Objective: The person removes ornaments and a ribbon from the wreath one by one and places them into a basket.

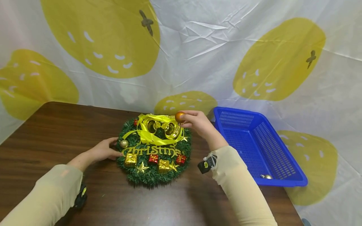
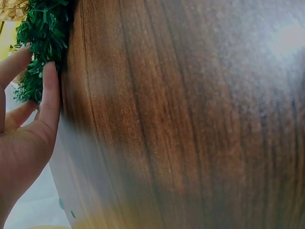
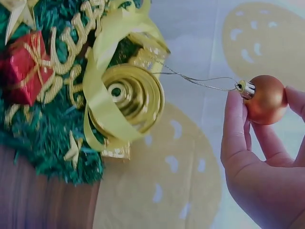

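A green Christmas wreath [image 1: 152, 180] lies on the table, decorated with yellow ribbon, gold bells [image 1: 172, 130], stars, small gift boxes and gold "Christmas" lettering. At its left edge my left hand [image 1: 103, 150] holds the greenery between thumb and fingers; the left wrist view shows the fingertips in the tinsel [image 2: 45, 36]. Above the wreath's upper right, my right hand [image 1: 198, 124] pinches an orange Christmas ball [image 3: 268, 101] by its sides. From the ball's metal cap a thin silver loop of string [image 3: 198, 82] stretches toward the bells. A small gold ball [image 1: 123, 143] sits on the wreath's left side.
To the right stands a blue plastic basket [image 1: 258, 117] with a small gold ball [image 1: 267, 177] in its near corner. The brown wooden table [image 1: 65, 131] meets a white curtain [image 1: 195, 40] printed with yellow fruit at the back.
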`<action>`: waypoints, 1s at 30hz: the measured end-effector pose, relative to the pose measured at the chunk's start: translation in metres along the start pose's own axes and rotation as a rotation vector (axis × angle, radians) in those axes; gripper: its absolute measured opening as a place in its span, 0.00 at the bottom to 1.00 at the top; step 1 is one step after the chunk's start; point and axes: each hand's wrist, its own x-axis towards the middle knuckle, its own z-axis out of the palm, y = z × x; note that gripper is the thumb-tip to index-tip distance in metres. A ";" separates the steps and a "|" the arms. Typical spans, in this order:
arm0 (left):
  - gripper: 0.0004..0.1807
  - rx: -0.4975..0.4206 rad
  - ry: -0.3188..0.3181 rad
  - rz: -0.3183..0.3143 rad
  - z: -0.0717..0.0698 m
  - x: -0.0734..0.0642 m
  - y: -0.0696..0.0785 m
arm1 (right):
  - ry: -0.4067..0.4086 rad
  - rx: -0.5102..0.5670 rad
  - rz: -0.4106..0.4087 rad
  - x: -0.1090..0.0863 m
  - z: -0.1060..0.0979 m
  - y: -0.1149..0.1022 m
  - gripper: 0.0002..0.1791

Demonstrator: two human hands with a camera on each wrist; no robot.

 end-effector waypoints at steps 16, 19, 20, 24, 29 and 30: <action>0.49 0.000 -0.016 0.022 0.000 0.001 -0.001 | 0.055 0.090 -0.048 -0.013 -0.041 -0.008 0.25; 0.50 -0.004 -0.018 0.022 -0.001 0.001 -0.001 | 0.056 0.090 -0.056 -0.016 -0.050 -0.009 0.25; 0.50 -0.004 -0.019 0.022 -0.001 0.001 -0.002 | 0.054 0.084 -0.056 -0.017 -0.052 -0.009 0.25; 0.50 -0.009 -0.018 0.025 -0.001 0.001 -0.002 | 0.061 0.056 -0.054 -0.021 -0.065 -0.011 0.25; 0.51 -0.013 -0.019 0.031 -0.001 0.003 -0.004 | 0.079 0.076 -0.065 -0.025 -0.080 -0.012 0.18; 0.51 -0.013 -0.020 0.031 -0.001 0.003 -0.004 | 0.083 0.085 -0.069 -0.026 -0.083 -0.012 0.15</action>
